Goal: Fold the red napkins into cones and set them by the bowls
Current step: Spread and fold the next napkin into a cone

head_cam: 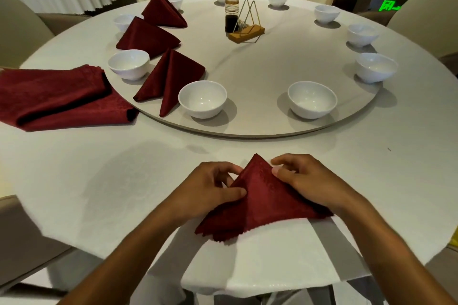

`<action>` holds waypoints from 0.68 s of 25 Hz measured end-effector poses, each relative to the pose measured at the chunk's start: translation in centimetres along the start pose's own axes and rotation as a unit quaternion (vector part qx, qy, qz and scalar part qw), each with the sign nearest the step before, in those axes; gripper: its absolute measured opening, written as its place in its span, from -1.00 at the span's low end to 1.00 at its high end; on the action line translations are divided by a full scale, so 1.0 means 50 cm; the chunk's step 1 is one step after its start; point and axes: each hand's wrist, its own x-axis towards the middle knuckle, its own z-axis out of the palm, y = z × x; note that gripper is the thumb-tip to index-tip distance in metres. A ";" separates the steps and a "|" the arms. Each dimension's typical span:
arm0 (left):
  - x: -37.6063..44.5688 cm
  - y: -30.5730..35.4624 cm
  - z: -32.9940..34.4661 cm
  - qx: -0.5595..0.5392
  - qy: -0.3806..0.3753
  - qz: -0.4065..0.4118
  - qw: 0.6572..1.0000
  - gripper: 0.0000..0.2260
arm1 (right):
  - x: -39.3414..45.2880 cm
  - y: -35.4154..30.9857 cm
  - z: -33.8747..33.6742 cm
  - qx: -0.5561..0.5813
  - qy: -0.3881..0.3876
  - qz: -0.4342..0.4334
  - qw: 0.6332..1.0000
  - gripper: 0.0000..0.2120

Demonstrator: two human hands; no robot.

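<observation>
Your left hand [213,187] and right hand [301,179] both have hold of the red napkin [262,200] lying at the near edge of the white tablecloth [99,181]. It is folded into a triangle with its point away from you and its loose scalloped edges hanging toward you. Your left thumb and curled fingers pinch its left slope; your right thumb presses on the right slope with the fingers curled over the edge.

On the round turntable [260,77] white bowls stand in a ring, and every one whose inside you can see holds nothing: the near-left bowl [202,99], the near-right bowl [312,100], and the left bowl [129,64]. More bowls curve round the right side and the far side.

Three finished cones stand on the left of the turntable: the nearest cone [171,79] between the left bowl and the near-left bowl, the middle cone [148,37] behind it, and the far cone [163,11] beyond that. A stack of unfolded napkins [59,96] lies on the cloth at your left, its edge overlapping the turntable rim.

At the centre a glass jar [232,13] with a metal lid holds dark liquid in its lower half, beside a wire holder [247,25] on a wooden base. A green lit sign [387,5] glows at the far right; its writing is too blurred to read.
</observation>
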 end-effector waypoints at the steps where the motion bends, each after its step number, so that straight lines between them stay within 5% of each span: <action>1: 0.007 -0.013 0.010 0.146 0.043 -0.001 0.988 -0.60 | 0.003 0.006 0.018 -0.114 0.082 0.005 0.990 -0.70; 3: 0.009 -0.044 0.035 0.367 0.124 0.089 0.917 -0.49 | -0.012 0.017 0.079 -0.249 0.224 -0.064 0.940 -0.65; 5: 0.004 -0.065 0.062 0.408 0.105 0.183 0.889 -0.49 | -0.023 0.020 0.151 -0.273 0.219 -0.133 0.927 -0.61; 9: 0.002 -0.110 0.092 0.361 0.076 0.240 0.898 -0.53 | -0.027 0.040 0.204 -0.328 0.098 -0.104 0.934 -0.40; 14: 0.012 -0.127 0.109 0.384 0.108 0.202 0.894 -0.48 | -0.080 0.106 0.118 -0.408 0.122 0.031 0.904 -0.37; 17: 0.015 -0.131 0.106 0.398 0.090 0.199 0.891 -0.48 | -0.043 0.048 0.158 -0.380 0.178 -0.026 0.908 -0.36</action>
